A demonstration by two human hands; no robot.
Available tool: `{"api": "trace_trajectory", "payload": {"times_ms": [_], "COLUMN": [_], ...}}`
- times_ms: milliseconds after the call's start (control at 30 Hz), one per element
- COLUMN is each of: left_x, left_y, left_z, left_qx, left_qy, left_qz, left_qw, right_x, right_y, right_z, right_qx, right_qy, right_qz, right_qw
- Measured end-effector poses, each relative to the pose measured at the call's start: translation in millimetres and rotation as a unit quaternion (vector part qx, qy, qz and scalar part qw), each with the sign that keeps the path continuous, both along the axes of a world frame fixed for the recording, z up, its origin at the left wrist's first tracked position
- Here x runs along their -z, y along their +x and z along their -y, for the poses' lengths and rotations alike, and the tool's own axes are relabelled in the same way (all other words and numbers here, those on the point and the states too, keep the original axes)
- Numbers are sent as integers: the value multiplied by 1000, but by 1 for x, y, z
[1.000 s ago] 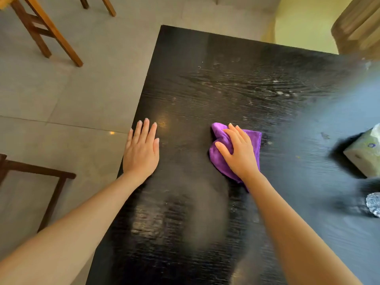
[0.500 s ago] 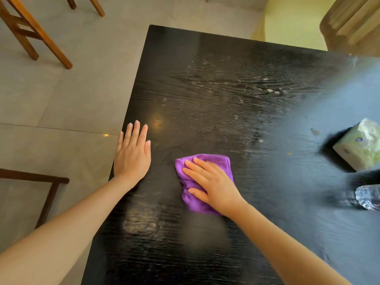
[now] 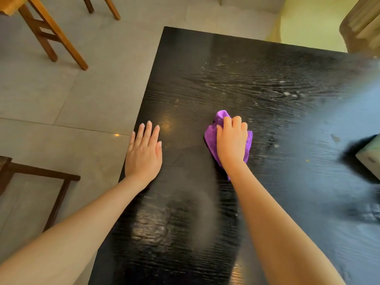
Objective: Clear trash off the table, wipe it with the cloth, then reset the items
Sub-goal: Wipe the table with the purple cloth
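Note:
A purple cloth (image 3: 211,134) lies bunched on the black wood-grain table (image 3: 257,89), near its middle. My right hand (image 3: 232,140) presses down on the cloth with fingers curled over it. My left hand (image 3: 144,153) rests flat on the table's left edge, fingers apart and holding nothing. Pale smears and specks mark the tabletop beyond the cloth. A few small crumbs lie to the right of it.
A pale green tissue box (image 3: 370,157) sits at the right edge of view, half cut off and blurred. Wooden chair legs (image 3: 51,38) stand on the tiled floor at the upper left. A dark wooden frame (image 3: 41,173) is at the left.
My right hand has pushed the cloth away from me and to the right, back up the table. The left hand stays planted on the edge.

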State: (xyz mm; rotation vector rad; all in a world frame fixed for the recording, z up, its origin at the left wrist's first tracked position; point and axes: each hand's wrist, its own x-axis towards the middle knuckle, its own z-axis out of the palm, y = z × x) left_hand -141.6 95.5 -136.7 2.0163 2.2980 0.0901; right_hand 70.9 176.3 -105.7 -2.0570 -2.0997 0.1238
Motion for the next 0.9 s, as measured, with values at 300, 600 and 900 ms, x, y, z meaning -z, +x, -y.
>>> {"api": "trace_trajectory", "payload": {"times_ms": [300, 600, 900], "left_x": [-4, -4, -2], "left_y": [-1, -2, -1], "left_z": [0, 0, -1], "left_qx": [9, 7, 8], "left_qy": [2, 0, -3], "left_qz": [22, 19, 9], "left_qw": [1000, 1000, 1000], "right_x": [5, 2, -9], "right_y": [-25, 34, 11], "right_z": [64, -9, 160], "right_qx": [-175, 14, -315], "right_qy": [49, 12, -47], "right_qz": [-12, 5, -26], "right_qw": [983, 1000, 947]}}
